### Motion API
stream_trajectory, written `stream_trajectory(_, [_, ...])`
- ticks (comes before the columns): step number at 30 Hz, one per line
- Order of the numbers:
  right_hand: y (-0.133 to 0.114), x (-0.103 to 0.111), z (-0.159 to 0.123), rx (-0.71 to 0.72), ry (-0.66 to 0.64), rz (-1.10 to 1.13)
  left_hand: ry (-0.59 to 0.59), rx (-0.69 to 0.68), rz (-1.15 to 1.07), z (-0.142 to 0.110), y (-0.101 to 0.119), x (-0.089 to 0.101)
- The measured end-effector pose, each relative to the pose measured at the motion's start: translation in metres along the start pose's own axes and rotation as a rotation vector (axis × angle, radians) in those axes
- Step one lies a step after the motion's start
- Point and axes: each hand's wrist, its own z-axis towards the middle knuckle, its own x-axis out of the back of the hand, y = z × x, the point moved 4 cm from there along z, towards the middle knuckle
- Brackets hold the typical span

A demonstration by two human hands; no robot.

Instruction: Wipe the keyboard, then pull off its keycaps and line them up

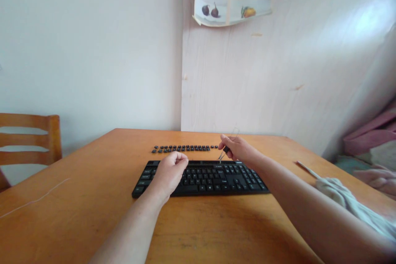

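A black keyboard (198, 189) lies across the table before me; its back row shows bare slots where keycaps are off. My right hand (239, 148) grips a keycap puller (226, 149) with a dark middle, a thin wire loop on top and metal prongs pointing down at the keyboard's back edge. Whether the prongs touch a key is too small to tell. Above the keyboard's left half, my left hand (170, 171) is closed, thumb and fingers pinched together, and anything inside is hidden. Loose black keycaps (192, 148) stand in two rows behind the keyboard.
The wooden table (93, 222) reaches back to the wall. On its right lie a thin stick-like tool (306, 168) and a grey cloth (337, 192). A pale thread (40, 198) lies at left, near a wooden chair (52, 136). Fabric (371, 132) is heaped at far right.
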Motion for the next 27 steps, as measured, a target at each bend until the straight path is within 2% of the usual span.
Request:
stream_trajectory(4, [0.006,-0.001,-0.011,-0.015,-0.014,0.217,-0.009,-0.007,0.022,0.0,-0.001,-0.001])
stream_trajectory(7, [0.011,-0.004,-0.014,-0.009,-0.048,0.27,-0.016,-0.014,0.041,-0.001,-0.002,-0.002])
stream_trajectory(16, [0.015,-0.005,-0.017,0.023,-0.131,-0.018,-0.035,-0.02,0.055,-0.001,-0.004,-0.002])
stream_trajectory(20, [0.015,-0.007,-0.017,0.052,-0.183,-0.057,-0.039,-0.013,0.056,-0.001,-0.005,-0.002])
stream_trajectory(27, [0.012,-0.008,-0.019,0.077,-0.188,-0.158,-0.037,-0.034,0.088,-0.002,-0.002,-0.003])
